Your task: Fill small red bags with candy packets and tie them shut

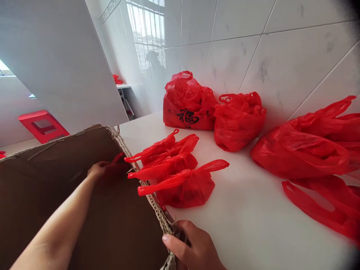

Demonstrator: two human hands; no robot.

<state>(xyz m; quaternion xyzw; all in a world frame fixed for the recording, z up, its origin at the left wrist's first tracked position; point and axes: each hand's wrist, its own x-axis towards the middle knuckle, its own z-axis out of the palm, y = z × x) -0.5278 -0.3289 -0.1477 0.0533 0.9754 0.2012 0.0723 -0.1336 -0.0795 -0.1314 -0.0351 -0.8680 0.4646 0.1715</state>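
Observation:
My left hand [97, 170] reaches down inside a large cardboard box [118, 225], with its fingers closed at a red plastic bag [114, 163] in the box's far right corner. The lower part of that bag is in shadow. My right hand [191, 243] grips the box's right edge near the bottom of the view, thumb on the inner side. Just beyond that edge, several small tied red bags sit in a row on the white table [239, 210]. The nearest tied bag [187, 189] has its handles spread, one reaching over the box edge.
A big red bag with black lettering [188, 103] and a rounder red bag [239, 122] lean by the tiled wall. More red bags [303, 148] lie at the right. A red carton with a window [43, 125] is behind the box, near a grey panel [62, 63].

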